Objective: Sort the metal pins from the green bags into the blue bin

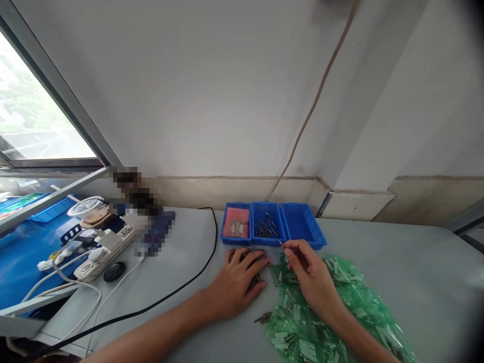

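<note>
Glossy, crinkled plastic bags (359,297)

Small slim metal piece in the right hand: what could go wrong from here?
The small slim metal piece is pinched at the fingertips of the right hand, so it might slip among the crinkled green plastic bags nearby. Small dark metal pieces lie loose on the grey tabletop and could get knocked away. The long black cable runs close to the left forearm, which might snag it.
</note>
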Motion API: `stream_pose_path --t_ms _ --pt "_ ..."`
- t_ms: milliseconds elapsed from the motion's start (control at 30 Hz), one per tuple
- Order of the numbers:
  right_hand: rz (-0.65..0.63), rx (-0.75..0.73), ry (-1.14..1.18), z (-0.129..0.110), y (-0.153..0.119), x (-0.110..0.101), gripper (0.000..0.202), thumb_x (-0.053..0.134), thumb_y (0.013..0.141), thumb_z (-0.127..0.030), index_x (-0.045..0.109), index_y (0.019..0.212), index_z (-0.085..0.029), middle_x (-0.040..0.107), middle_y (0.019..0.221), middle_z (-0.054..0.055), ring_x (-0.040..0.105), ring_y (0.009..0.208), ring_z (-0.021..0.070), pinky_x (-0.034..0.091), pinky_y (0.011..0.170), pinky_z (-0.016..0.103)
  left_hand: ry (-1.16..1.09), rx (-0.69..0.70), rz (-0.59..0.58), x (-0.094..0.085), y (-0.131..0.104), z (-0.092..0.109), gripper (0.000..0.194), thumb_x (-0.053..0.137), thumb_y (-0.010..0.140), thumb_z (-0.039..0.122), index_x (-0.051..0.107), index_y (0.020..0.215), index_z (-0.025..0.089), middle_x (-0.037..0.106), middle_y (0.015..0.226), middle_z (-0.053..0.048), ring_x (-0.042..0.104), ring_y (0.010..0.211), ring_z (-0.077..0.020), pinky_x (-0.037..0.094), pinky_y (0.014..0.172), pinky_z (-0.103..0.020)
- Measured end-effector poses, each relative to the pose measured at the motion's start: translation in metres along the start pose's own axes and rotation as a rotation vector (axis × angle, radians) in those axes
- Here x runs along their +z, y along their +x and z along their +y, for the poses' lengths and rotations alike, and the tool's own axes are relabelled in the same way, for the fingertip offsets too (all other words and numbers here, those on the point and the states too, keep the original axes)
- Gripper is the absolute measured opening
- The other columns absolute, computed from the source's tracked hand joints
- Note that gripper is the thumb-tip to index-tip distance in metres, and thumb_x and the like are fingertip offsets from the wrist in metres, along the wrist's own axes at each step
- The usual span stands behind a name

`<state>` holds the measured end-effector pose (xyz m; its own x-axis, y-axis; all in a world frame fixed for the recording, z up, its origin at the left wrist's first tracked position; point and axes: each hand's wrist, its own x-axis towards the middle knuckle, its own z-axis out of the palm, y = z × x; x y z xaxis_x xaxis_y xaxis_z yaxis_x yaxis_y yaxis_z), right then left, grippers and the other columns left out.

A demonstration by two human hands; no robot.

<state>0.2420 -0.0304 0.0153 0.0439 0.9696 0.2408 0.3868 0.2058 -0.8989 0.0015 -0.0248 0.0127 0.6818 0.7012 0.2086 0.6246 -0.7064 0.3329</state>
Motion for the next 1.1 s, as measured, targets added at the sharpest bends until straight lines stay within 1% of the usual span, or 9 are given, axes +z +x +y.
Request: stream_pose_path --t_ms 100,233,333,500,600,800,867,933,1100 --pt "-0.004 0.000 -0.001 0.001 -0.001 0.000 0.028 0.052 0.107 -0.050 0.066 0.108 -0.026 0.066 0.089 0.003 0.061 0.074 0.0208 0.049 0.070 0.033 0.001 0.014 0.009 -0.001 0.000 0.000 0.050 0.056 0.109 0.039 0.045 0.157 0.028 0.053 0.157 -0.007 0.045 0.137 -0.0331 0.039 0.114 -0.056" --pt "-0.001 0.002 -0.004 0.000 0.000 0.000 0.027 0.054 0.106 -0.050 0.066 0.109 -0.026 0.066 0.091 0.002 0.061 0.075 0.0206 0.049 0.071 0.033 -0.039 -0.003 0.041 0.002 0.000 0.000 0.037 0.059 0.107 0.036 0.057 0.142 0.025 0.059 0.148 -0.009 0.050 0.133 -0.0310 0.040 0.112 -0.052" --pt "-0.005 0.012 -0.004 -0.001 0.000 0.000 0.028 0.053 0.106 -0.050 0.066 0.109 -0.026 0.066 0.091 0.003 0.061 0.075 0.0211 0.049 0.070 0.033 -0.057 -0.015 0.059 0.003 0.000 -0.001 0.032 0.065 0.104 0.036 0.060 0.133 0.023 0.060 0.143 -0.009 0.052 0.131 -0.0306 0.041 0.111 -0.052" --pt "-0.015 0.015 0.010 -0.004 -0.001 0.001 0.029 0.054 0.106 -0.051 0.066 0.109 -0.025 0.066 0.088 0.002 0.061 0.074 0.0219 0.049 0.071 0.034 -0.059 0.028 0.085 0.003 0.000 -0.003 0.042 0.067 0.103 0.037 0.056 0.141 0.026 0.054 0.153 -0.010 0.049 0.140 -0.0312 0.038 0.118 -0.053" --pt "-0.017 -0.002 0.019 -0.005 -0.002 0.002 0.029 0.055 0.105 -0.051 0.066 0.108 -0.025 0.067 0.088 0.003 0.060 0.074 0.0222 0.049 0.070 0.034 -0.072 0.044 0.118 0.004 0.000 -0.004 0.039 0.068 0.103 0.037 0.058 0.139 0.025 0.057 0.149 -0.010 0.052 0.138 -0.0297 0.040 0.118 -0.050" --pt "0.012 -0.025 0.093 -0.007 0.001 0.004 0.030 0.059 0.103 -0.053 0.069 0.106 -0.025 0.068 0.088 0.003 0.060 0.070 0.0201 0.050 0.067 0.032 -0.072 0.056 0.123 0.002 -0.001 -0.004 0.027 0.066 0.105 0.038 0.065 0.128 0.024 0.064 0.131 -0.009 0.059 0.121 -0.0268 0.047 0.107 -0.044" --pt "0.005 -0.010 0.175 -0.006 0.003 0.005 0.035 0.061 0.100 -0.056 0.070 0.105 -0.023 0.070 0.093 0.004 0.059 0.067 0.0183 0.050 0.064 0.032 -0.069 0.070 0.124 -0.001 0.000 -0.005 0.027 0.064 0.106 0.039 0.066 0.128 0.023 0.064 0.129 -0.009 0.059 0.119 -0.0266 0.047 0.106 -0.043" --pt "0.010 0.032 0.273 -0.006 0.006 0.004 0.042 0.065 0.096 -0.062 0.071 0.102 -0.021 0.069 0.089 0.004 0.056 0.062 0.0165 0.046 0.056 0.029 -0.063 0.096 0.118 -0.004 0.000 -0.008 0.028 0.063 0.106 0.040 0.066 0.129 0.023 0.064 0.129 -0.009 0.058 0.118 -0.0263 0.045 0.106 -0.042" --pt "0.053 0.053 0.311 -0.005 0.010 0.000 0.051 0.066 0.093 -0.069 0.071 0.104 -0.020 0.064 0.083 0.002 0.054 0.060 0.0152 0.044 0.052 0.028 -0.032 0.131 0.099 -0.012 0.001 -0.013 0.047 0.068 0.101 0.055 0.064 0.138 0.027 0.061 0.137 -0.010 0.056 0.122 -0.0286 0.041 0.110 -0.045"
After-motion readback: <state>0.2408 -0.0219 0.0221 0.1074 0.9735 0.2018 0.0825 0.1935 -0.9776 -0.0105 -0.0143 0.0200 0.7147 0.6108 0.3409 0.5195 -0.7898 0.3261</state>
